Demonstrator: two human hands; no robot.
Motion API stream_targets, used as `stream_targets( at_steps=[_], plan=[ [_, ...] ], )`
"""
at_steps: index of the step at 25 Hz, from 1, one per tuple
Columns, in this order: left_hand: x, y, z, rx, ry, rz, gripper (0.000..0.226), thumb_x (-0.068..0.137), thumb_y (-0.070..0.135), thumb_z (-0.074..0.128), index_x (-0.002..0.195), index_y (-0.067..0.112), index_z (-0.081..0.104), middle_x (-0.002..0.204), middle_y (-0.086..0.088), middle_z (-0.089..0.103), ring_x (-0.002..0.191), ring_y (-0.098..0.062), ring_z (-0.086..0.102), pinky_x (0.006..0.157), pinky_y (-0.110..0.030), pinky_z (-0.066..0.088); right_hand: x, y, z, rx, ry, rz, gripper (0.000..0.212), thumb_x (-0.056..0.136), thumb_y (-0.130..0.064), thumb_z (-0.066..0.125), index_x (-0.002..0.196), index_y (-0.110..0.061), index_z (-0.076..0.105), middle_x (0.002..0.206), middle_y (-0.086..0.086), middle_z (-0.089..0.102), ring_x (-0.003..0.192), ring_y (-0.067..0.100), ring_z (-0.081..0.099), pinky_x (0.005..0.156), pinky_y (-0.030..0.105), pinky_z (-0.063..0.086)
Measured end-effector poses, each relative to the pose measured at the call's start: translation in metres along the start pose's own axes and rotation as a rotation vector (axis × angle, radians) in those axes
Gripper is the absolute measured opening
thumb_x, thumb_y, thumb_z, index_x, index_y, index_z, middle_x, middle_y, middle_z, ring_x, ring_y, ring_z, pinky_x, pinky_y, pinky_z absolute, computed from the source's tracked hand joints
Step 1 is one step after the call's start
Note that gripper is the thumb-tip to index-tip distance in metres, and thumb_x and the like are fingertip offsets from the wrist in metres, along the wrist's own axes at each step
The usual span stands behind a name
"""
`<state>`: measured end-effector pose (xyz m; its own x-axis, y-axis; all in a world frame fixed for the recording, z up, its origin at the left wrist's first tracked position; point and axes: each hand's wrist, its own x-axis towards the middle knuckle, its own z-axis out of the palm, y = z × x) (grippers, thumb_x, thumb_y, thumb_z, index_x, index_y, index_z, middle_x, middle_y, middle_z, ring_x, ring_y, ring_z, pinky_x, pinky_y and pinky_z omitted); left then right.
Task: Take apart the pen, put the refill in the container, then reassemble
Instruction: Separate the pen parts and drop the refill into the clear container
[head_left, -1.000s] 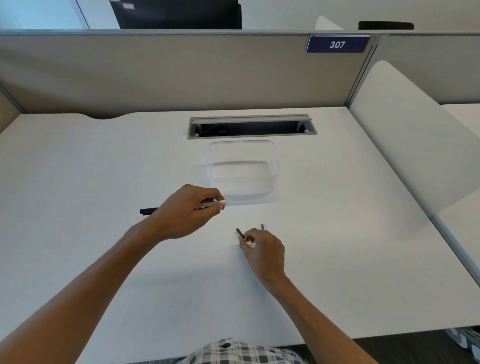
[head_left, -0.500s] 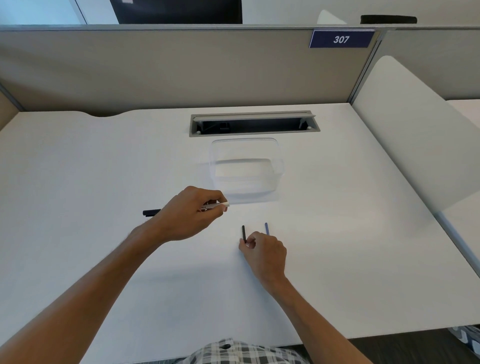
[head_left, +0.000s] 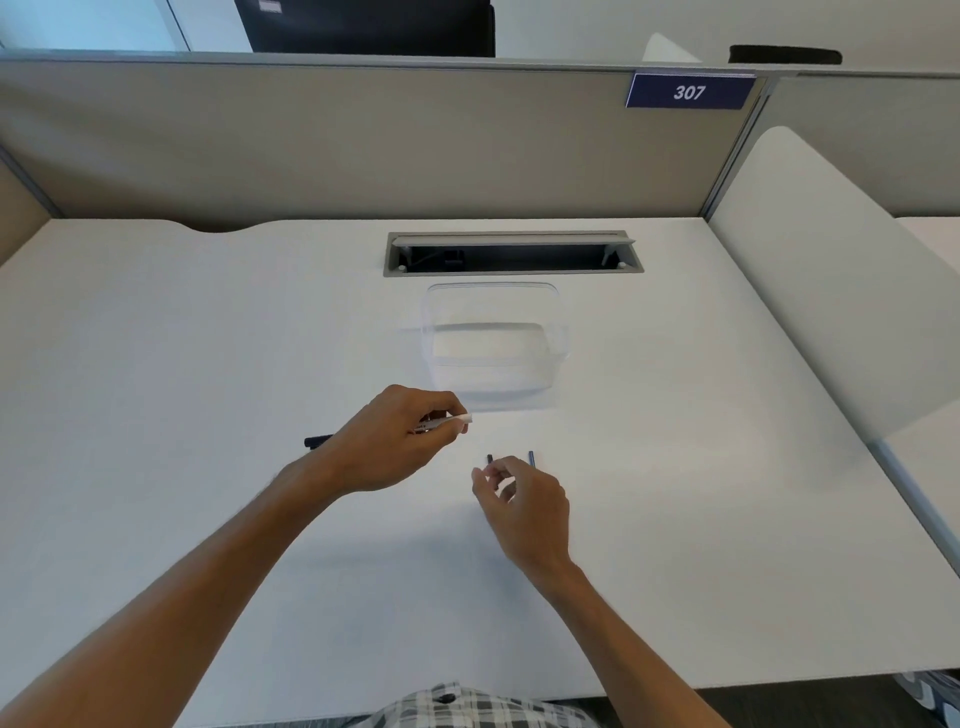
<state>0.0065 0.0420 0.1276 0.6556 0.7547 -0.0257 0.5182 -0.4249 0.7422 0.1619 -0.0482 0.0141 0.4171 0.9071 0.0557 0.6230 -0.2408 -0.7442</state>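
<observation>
Spreading wide and white across a partitioned workstation: the tabletop (head_left: 182, 364), backed by a beige divider panel (head_left: 311, 150) carrying a blue plate numbered 307 (head_left: 689, 92). Sitting open at the far centre, just before the panel: a grey cable slot (head_left: 511, 253). Standing just in front of that slot, empty: the clear plastic container (head_left: 493, 338).

Reaching in from the near edge above a checked shirt (head_left: 467, 709): 2 bare forearms. Hovering near the container's front wall: the left hand (head_left: 387, 441), fingers (head_left: 447, 428) closing around the pen barrel (head_left: 457, 420), a white tube pointing right, with a dark end (head_left: 318, 441) showing out past the wrist on the left.

Hanging just right of and below it, well apart from the container: the right hand (head_left: 530, 501), curling loosely, thumb and forefinger pinching a small dark piece (head_left: 489, 459) poking up beyond the knuckles. Showing just beside that, past the same hand: a thin bluish rod (head_left: 531, 457), possibly the refill; impossible to tell whether gripped or lying on the tabletop, with most of its length hidden.
</observation>
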Motion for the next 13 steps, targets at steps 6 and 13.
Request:
stream_targets(
  at_steps=[6,13],
  plan=[
    [0.002,0.012,0.020,-0.114,0.072,0.018,0.017,0.100,0.027,0.050,0.093,0.018,0.064,0.063,0.016,0.061,0.055,-0.009,0.056,0.057,-0.021,0.047,-0.002,-0.029,-0.023,0.519,-0.270,0.044,0.020,0.092,-0.040,0.066,0.106,-0.025,0.071,0.100,-0.015,0.074,0.095,-0.002,0.068,0.078,0.026,0.051],
    [0.017,0.020,0.028,-0.334,0.323,-0.080,0.014,0.096,0.024,0.058,0.094,0.011,0.062,0.076,0.000,0.075,0.075,-0.020,0.070,0.078,-0.033,0.056,0.003,-0.033,-0.038,0.676,-0.390,0.090,0.020,0.097,-0.024,0.062,0.098,-0.010,0.075,0.094,0.005,0.077,0.077,0.004,0.071,0.071,0.011,0.048]
  ],
)
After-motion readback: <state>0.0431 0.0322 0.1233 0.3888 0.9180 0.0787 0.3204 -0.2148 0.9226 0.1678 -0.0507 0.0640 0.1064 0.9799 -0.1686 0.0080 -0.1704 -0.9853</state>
